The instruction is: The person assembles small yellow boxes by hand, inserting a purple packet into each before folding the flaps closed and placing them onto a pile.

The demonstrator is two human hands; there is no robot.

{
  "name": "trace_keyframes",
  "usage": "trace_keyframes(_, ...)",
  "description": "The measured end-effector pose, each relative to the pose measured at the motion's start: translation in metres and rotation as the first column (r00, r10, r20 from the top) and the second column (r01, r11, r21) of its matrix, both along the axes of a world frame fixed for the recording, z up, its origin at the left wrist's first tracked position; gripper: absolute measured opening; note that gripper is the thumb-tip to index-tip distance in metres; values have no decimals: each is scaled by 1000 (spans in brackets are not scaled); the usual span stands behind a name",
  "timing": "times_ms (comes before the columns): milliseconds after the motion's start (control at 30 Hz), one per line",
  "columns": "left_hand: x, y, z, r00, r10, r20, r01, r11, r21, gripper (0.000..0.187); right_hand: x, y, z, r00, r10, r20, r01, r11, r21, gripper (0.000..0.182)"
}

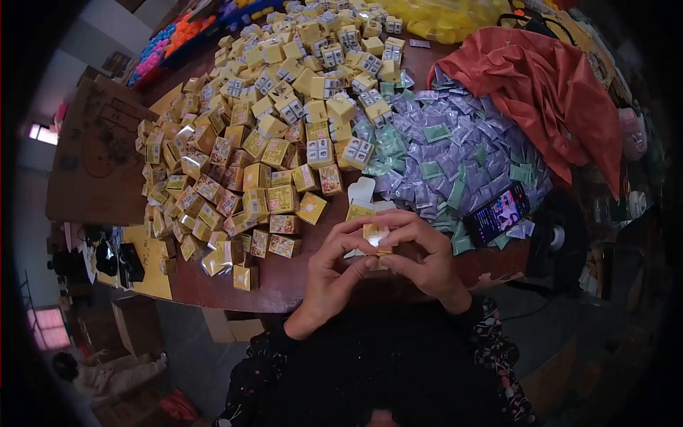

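Observation:
Near the table's front edge, my left hand (331,265) and my right hand (430,257) close their fingertips around a small yellow box (376,235). Light glints off its face, and my fingers cover much of it. Just behind my fingers, an opened carton with a white flap (361,190) stands upright, its lower part hidden. Beyond and to the left spreads a large heap of small gold printed boxes (274,201). Farther back lie many pale yellow pieces with white-and-grey faces (313,60). Small purple and green sachets (455,153) are piled behind my right hand.
A lit phone (497,213) leans on the sachets at the right. Red cloth (530,92) drapes over the pile's far side. Yellow plastic pieces (452,18) lie at the back. A cardboard box (102,153) stands at the left edge. Another person (117,373) is at lower left.

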State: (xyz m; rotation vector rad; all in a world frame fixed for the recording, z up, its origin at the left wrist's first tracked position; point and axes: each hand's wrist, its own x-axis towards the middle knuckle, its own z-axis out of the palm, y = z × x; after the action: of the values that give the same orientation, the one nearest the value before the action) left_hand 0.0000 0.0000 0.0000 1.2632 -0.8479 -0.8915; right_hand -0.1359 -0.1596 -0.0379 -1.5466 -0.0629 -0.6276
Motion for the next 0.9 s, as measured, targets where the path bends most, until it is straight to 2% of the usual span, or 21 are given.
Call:
trace_keyframes(67,-1,-1,4,995,38,89,-32,997,-71,24,-3,6,11,991,-81,-110,102,972,210,67)
trace_keyframes(100,-3,0,7,993,36,112,-26,996,-89,25,-5,6,23,985,-103,-140,134,964,229,67)
trace_keyframes(200,5,2,12,953,19,302,14,994,-106,29,-4,8,22,989,-30,-147,68,963,260,65)
trace_keyframes(267,8,1,15,901,7,435,49,992,-116,31,-2,5,23,992,-69,-102,85,983,162,60)
trace_keyframes(300,8,1,14,917,7,400,45,992,-121,31,-1,4,23,993,-85,-78,93,989,112,58)
trace_keyframes(333,7,3,13,931,12,365,37,991,-127,32,-1,2,26,986,-154,-69,149,986,-79,55)
trace_keyframes(367,6,5,13,942,23,334,23,991,-133,32,-3,-1,30,976,-214,-41,196,944,-265,52)
trace_keyframes(433,-2,5,16,989,87,119,-73,991,-114,31,1,-6,39,955,-295,25,254,776,-578,47)
trace_keyframes(467,-1,5,22,991,98,91,-95,995,-38,31,6,-9,38,956,-288,62,260,727,-635,49)
trace_keyframes(500,6,4,22,978,125,164,-119,992,-48,31,11,-10,36,955,-276,103,270,677,-685,51)
trace_keyframes(533,15,7,21,961,149,234,-141,989,-52,31,11,-8,38,949,-307,74,273,679,-682,55)
trace_keyframes(567,36,10,30,807,242,539,-231,969,-89,31,11,-7,32,939,-337,74,313,741,-594,55)
trace_keyframes(633,82,16,49,521,420,743,-441,878,-187,36,9,-2,28,911,-412,8,380,835,-398,50)
trace_keyframes(700,140,22,73,282,558,780,-609,733,-304,34,7,0,29,889,-436,-139,380,873,-307,48)
trace_keyframes(733,178,32,79,177,552,815,-644,691,-328,36,3,1,29,867,-449,-218,392,883,-258,46)
trace_keyframes(833,243,50,103,-251,459,853,-672,551,-494,55,-5,-1,10,859,-467,-209,376,853,-363,46)
trace_keyframes(867,247,50,104,-374,405,834,-669,504,-546,61,-4,4,16,837,-507,-204,419,835,-356,40)
trace_keyframes(900,234,46,106,-249,464,850,-693,528,-492,61,-4,3,15,814,-542,-210,444,812,-379,35)
